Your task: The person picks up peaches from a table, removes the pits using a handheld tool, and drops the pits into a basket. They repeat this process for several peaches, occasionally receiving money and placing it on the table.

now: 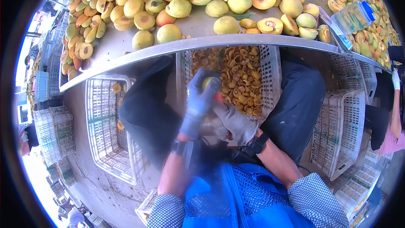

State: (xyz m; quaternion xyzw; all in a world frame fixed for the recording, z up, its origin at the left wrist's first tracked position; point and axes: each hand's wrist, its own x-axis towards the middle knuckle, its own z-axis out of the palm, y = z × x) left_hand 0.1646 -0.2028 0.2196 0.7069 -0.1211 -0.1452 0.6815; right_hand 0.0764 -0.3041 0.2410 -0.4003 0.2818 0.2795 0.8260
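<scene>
My left hand (198, 99), in a pale work glove, is closed around a greenish-yellow peach (206, 83), smeared a little by motion. My right hand (239, 123), in a greyish glove, is closed on a red-handled tool (218, 97) just below the fruit. Most of that tool is hidden by the glove, so its kind does not show. Both hands are above my lap. Beneath and beyond them, between my knees, a white plastic crate (272, 76) holds many cut peach pieces (242, 88).
A metal-edged table (202, 44) crosses in front, heaped with whole and halved peaches (177, 8). On it at right lies a clear container with a blue lid (356, 16). White crates stand at left (95, 122) and right (337, 131). Another person's gloved hand (395, 79) is at far right.
</scene>
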